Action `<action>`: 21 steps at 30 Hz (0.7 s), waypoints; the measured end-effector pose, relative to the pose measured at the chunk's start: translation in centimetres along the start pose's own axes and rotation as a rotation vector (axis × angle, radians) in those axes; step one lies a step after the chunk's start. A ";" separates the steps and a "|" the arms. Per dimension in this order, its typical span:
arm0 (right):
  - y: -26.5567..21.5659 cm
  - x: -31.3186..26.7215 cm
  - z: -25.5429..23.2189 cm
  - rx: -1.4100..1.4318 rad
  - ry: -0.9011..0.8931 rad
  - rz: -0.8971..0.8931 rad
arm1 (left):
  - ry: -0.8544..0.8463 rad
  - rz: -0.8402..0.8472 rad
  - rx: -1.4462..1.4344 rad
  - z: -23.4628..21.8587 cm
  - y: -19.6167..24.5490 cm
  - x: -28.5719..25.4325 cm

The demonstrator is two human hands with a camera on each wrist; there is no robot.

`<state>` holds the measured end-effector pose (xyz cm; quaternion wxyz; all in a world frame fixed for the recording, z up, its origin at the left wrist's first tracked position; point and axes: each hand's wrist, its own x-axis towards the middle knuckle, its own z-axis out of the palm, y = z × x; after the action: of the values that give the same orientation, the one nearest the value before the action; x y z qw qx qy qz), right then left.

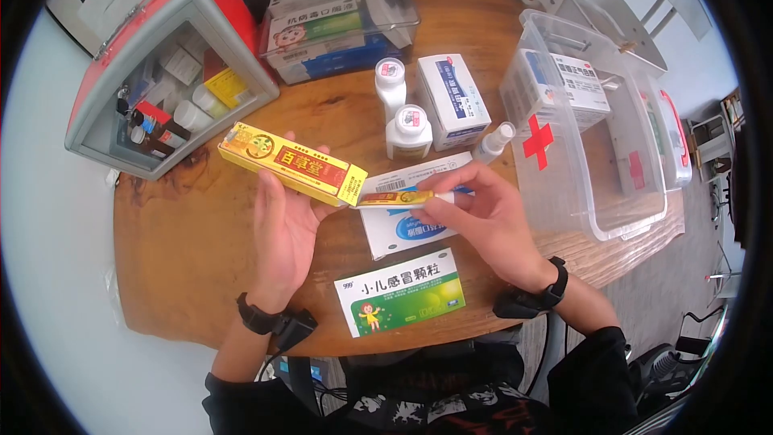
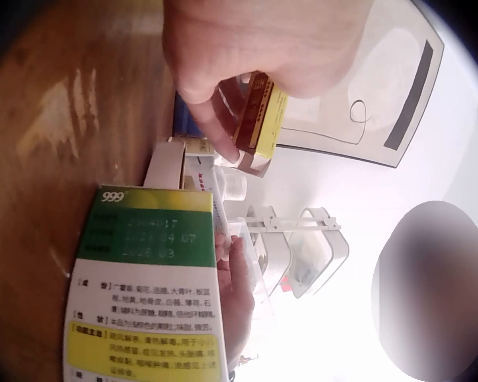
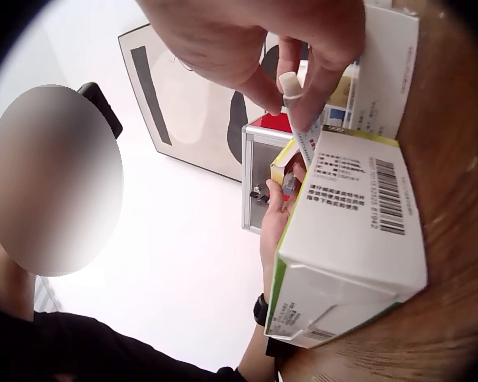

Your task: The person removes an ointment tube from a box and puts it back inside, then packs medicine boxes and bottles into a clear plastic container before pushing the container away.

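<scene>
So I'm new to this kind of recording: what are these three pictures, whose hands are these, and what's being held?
No machine here: a person wears three cameras. The big picture is from the head, looking down; the others come from each wrist. The left hand holds a long yellow carton. The right hand pinches a small yellow tube at the carton's open end. On the wooden table lie a green and white box, two white bottles, other medicine boxes, a clear first-aid bin and a red and grey case.
</scene>
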<state>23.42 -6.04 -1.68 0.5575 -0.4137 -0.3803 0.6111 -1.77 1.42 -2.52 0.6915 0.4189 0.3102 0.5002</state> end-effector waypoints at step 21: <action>0.2 -0.3 0.0 -0.147 -0.012 -0.046 | 0.110 0.000 -0.072 -0.5 -0.3 0.2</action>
<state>23.38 -6.38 -1.88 0.5372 -0.4408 -0.4369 0.5712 -1.98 1.72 -3.03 0.6881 0.3656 0.3293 0.5333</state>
